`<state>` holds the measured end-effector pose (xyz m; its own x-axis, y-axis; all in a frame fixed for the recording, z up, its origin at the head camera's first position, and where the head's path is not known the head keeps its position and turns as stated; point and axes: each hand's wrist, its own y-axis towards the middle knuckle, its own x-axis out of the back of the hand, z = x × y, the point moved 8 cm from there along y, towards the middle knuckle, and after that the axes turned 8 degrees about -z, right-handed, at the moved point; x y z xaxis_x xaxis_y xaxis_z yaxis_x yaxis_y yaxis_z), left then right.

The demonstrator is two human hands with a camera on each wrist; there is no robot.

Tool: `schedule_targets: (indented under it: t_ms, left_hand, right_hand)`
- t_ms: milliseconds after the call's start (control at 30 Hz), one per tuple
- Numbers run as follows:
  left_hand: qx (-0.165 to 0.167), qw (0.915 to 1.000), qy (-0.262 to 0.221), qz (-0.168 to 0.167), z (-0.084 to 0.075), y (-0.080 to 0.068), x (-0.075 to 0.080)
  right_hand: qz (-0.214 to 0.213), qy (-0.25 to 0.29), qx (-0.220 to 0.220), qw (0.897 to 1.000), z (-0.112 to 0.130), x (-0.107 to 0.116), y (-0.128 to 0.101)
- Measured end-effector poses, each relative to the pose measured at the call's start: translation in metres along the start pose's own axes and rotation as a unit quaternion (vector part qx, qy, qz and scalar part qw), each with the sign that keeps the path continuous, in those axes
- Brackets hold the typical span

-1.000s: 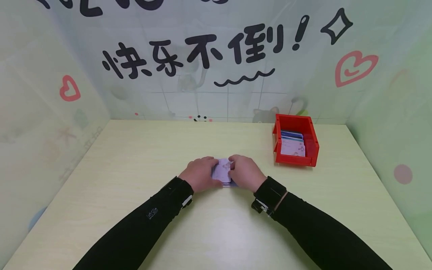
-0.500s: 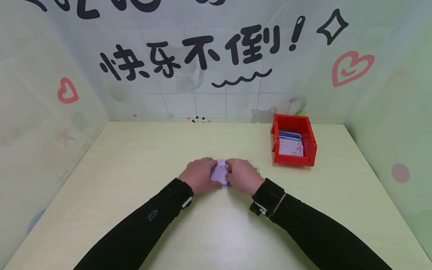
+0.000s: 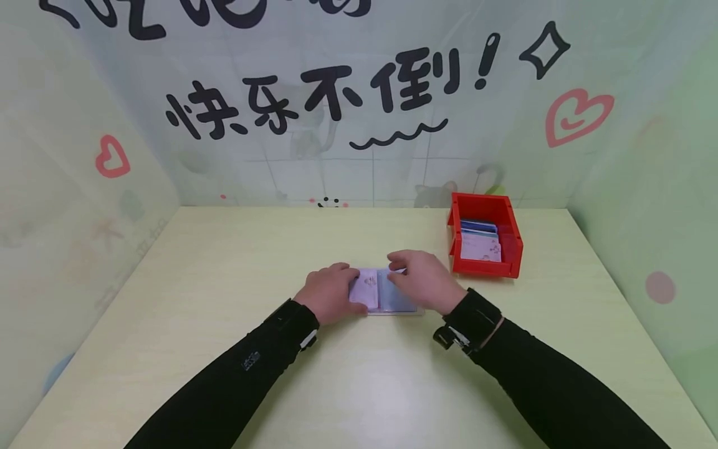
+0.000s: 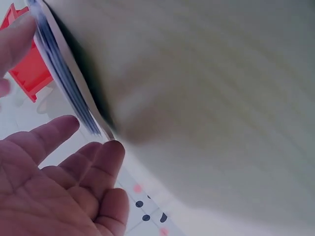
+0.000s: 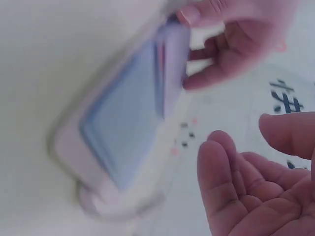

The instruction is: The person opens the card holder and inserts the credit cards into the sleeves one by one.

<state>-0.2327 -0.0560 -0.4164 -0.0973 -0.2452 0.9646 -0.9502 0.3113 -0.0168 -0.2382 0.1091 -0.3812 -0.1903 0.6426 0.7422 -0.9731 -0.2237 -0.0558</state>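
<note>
So the card booklet (image 3: 398, 300) was lying lengthwise left to right on the surface (image 3: 359, 386), left hand (image 3: 330, 292) being nearest since it gripped the left end, while the right hand (image 3: 426, 280), loose-fingered and holding nothing, hovered over the right end.

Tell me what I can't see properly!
Pink card, left end: head view, left hand covers it.
Any marks on the blue sheet: right wrist view, blurred.
Back cards in the red box: head view, mostly behind front card.
Top writing: head view, cut off by picture's edge.
</note>
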Motion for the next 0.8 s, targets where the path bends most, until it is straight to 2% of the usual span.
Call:
schedule_targets:
  t_ms: [167,267,333,433,567,667,800]
  left_hand:
    - [0.001,0.9997,0.002,-0.026,-0.002,-0.002,0.006]
    - [0.004,0.9993,-0.001,-0.037,-0.003,-0.003,0.01]
    - [0.008,0.9991,-0.002,-0.042,-0.004,-0.004,0.012]
    - [0.01,0.9988,0.005,-0.048,-0.005,-0.005,0.015]
    - [0.006,0.9982,0.027,-0.054,-0.008,-0.006,0.017]
    - [0.003,0.9974,0.04,-0.059,-0.009,-0.006,0.018]
    - [0.0,0.9967,0.051,-0.063,-0.011,-0.007,0.018]
  right_hand:
    - [-0.08,0.032,0.001,0.996,-0.023,0.057,0.0]
    - [-0.131,0.016,-0.019,0.991,-0.045,0.088,0.001]
    - [-0.148,-0.007,-0.042,0.988,-0.06,0.103,0.003]
    - [-0.132,-0.055,-0.075,0.987,-0.083,0.114,0.008]
    - [-0.074,-0.109,-0.097,0.987,-0.104,0.113,0.018]
    - [-0.046,-0.145,-0.082,0.985,-0.11,0.109,0.025]
    - [-0.04,-0.19,-0.05,0.98,-0.111,0.105,0.034]
